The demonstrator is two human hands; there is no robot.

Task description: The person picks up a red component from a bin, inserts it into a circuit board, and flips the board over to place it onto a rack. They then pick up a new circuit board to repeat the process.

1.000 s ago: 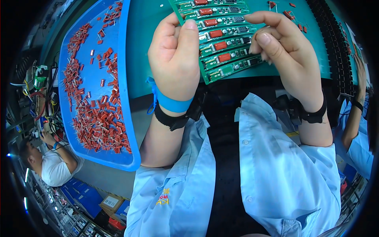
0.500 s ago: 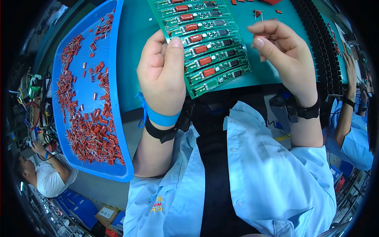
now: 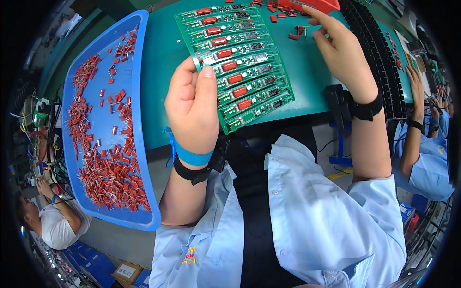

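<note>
My left hand point(image 3: 194, 105) pinches the left edge of a green circuit board panel point(image 3: 247, 116), thumb on top, holding it tilted above the green mat. Narrow strips make up the panel, most with a red capacitor point(image 3: 230, 66) and a dark display; the nearest strip shows no capacitor. Off to the panel's right, my right hand point(image 3: 343, 55) is open, index finger stretched toward a red bin point(image 3: 324, 5) and thumb apart. Nothing shows between its fingers. Close to its fingertips, a few loose capacitors point(image 3: 298, 32) lie on the mat.
To my left stands a blue tray point(image 3: 150, 192) with many leaded red capacitors point(image 3: 113, 177). A black segmented conveyor point(image 3: 382, 62) runs along the right side. Beyond it is a co-worker's hand point(image 3: 415, 84). Another person in a white shirt point(image 3: 62, 225) works at far left.
My right hand has moved up and away toward the red bin and opened; the capacitor it pinched is no longer seen in it. The panel sits slightly lower and further left in view.
</note>
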